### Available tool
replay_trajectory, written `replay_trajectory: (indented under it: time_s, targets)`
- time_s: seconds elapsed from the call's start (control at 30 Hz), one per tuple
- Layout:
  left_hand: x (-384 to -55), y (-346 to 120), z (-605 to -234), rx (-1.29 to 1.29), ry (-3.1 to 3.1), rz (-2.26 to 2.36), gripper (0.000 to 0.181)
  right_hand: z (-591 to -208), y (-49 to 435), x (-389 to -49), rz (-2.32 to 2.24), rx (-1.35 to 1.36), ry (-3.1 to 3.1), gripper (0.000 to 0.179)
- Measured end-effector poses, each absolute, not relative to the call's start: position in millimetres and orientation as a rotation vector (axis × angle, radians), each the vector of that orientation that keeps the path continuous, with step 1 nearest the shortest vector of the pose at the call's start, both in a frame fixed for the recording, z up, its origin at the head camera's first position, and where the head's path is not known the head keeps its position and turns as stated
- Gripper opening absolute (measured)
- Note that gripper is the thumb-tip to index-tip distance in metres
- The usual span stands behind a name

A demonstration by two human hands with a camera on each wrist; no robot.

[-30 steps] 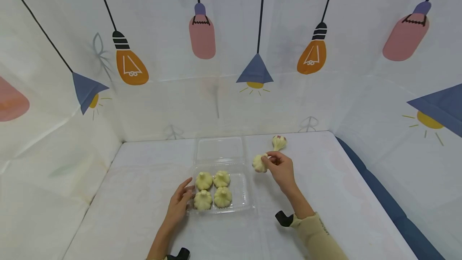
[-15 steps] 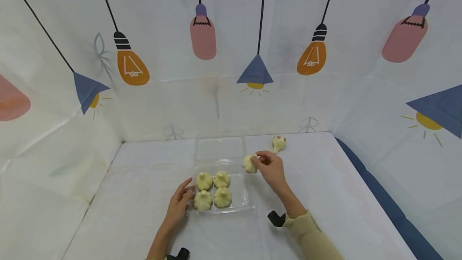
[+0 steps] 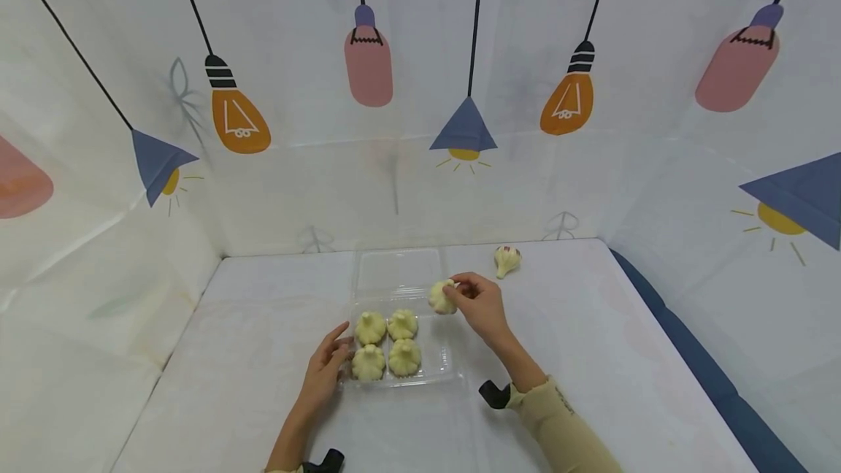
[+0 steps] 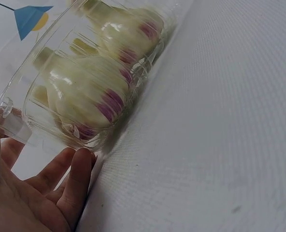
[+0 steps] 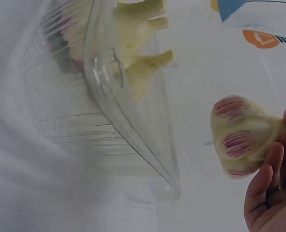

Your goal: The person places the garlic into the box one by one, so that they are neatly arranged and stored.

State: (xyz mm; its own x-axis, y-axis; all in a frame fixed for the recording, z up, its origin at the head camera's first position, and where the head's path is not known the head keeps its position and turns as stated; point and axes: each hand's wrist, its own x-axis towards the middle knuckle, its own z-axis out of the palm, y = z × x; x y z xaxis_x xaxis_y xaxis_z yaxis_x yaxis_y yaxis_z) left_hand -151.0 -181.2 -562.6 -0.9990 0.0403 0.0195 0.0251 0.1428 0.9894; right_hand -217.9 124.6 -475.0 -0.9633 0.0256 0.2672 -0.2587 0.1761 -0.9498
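While the right hand (image 3: 482,309) pinches a garlic bulb (image 3: 440,298) by its stem, the left hand (image 3: 323,371) rests against the clear container (image 3: 434,367).
Held bulb raised near the container's far right corner; left fingers (image 4: 77,181) relaxed; four bulbs (image 3: 404,358) inside, a sixth bulb (image 3: 507,261) on the surface (image 3: 263,327) beyond.

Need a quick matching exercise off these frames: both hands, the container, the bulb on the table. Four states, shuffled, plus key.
1. left hand
2. right hand
3. clear container
4. lone bulb

A. holds four bulbs in two rows
B. pinches a fifth bulb by its stem
C. on the table, beyond the right hand
D. at the container's left side

Pairs: 1-D, 2-B, 3-A, 4-C
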Motion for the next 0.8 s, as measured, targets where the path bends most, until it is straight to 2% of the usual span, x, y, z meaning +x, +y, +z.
replay_trajectory:
  time_s: [0.6,0.8]
  targets:
    - [-153,-181,-565,0.074,2.404,2.025,0.044,-494,116,-221,1.793,0.273,-2.326,0.011]
    - [-151,-180,-564,0.034,2.408,2.014,0.044,-480,111,-211,1.749,0.286,-2.382,0.012]
